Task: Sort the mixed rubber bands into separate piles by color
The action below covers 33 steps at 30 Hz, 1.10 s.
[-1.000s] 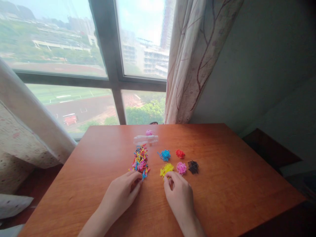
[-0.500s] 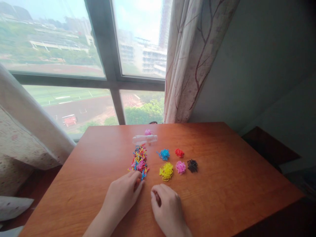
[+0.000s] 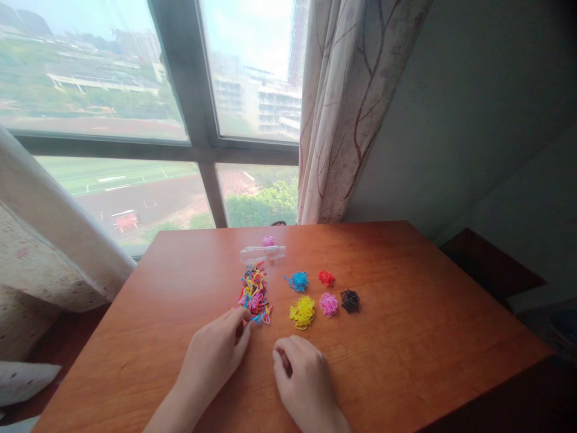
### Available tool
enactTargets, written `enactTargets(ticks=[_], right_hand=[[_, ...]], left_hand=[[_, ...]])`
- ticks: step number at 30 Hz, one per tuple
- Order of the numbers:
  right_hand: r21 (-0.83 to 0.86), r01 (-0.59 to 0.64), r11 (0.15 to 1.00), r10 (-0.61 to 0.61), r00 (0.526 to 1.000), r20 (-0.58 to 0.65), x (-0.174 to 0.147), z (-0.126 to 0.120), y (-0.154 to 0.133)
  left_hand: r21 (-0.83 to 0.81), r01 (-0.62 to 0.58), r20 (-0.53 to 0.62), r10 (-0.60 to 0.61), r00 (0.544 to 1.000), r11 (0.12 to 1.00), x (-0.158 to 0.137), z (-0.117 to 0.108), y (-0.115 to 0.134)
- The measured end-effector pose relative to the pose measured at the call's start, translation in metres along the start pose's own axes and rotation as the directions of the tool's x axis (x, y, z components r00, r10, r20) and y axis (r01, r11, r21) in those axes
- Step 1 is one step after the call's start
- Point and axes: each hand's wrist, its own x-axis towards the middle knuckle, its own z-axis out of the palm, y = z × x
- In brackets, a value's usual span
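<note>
A mixed heap of small coloured rubber bands (image 3: pixel 255 291) lies left of the table's middle. At its near edge is my left hand (image 3: pixel 220 343), thumb and forefinger drawn together beside a blue band; whatever is between the tips is too small to make out. My right hand (image 3: pixel 304 376) rests curled on the wood, its inner fingers hidden. Beyond it sit single-colour piles of bands: blue (image 3: pixel 298 281), yellow (image 3: pixel 302 312), pink (image 3: pixel 329 304), red (image 3: pixel 326 278) and black (image 3: pixel 350 300).
Behind the mixed heap lies a clear plastic bag or tube (image 3: pixel 262 254), with a pink-purple object (image 3: pixel 269 240) just past it. The brown wooden table (image 3: pixel 428 319) reaches to a window with curtains (image 3: pixel 338 120) at its sides.
My left hand has drawn back slightly to the left along the heap's near edge, uncovering some bands there. My right hand stays curled in nearly the same place.
</note>
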Motion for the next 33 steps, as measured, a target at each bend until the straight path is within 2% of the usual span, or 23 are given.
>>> enactTargets(ticks=[5, 9, 15, 19, 26, 33], right_hand=[[-0.010, -0.009, 1.000, 0.009, 1.000, 0.009, 0.001, -0.001, -0.002], [-0.007, -0.035, 0.999, 0.036, 0.999, 0.038, 0.001, -0.001, -0.003], [0.140, -0.102, 0.985, 0.096, 0.994, 0.048, 0.014, -0.004, -0.007], [0.180, -0.092, 0.979, 0.090, 0.996, 0.016, 0.032, -0.009, -0.010], [0.153, -0.048, 0.987, 0.046, 0.999, 0.014, 0.044, -0.006, -0.006], [0.151, -0.066, 0.986, 0.066, 0.998, 0.011, 0.040, -0.005, -0.005]], left_hand=[[-0.106, 0.015, -0.052, -0.021, 0.998, 0.994, -0.001, -0.004, -0.002], [-0.168, -0.016, -0.107, -0.002, 0.994, 0.986, -0.001, -0.003, -0.006], [-0.291, -0.101, -0.162, 0.055, 0.985, 0.951, -0.001, -0.002, -0.005], [-0.365, -0.141, -0.137, 0.097, 0.986, 0.920, -0.002, -0.004, 0.002], [-0.370, -0.151, -0.110, 0.118, 0.987, 0.917, -0.002, -0.007, 0.006], [-0.306, -0.104, -0.123, 0.069, 0.990, 0.946, -0.002, -0.004, 0.000]])
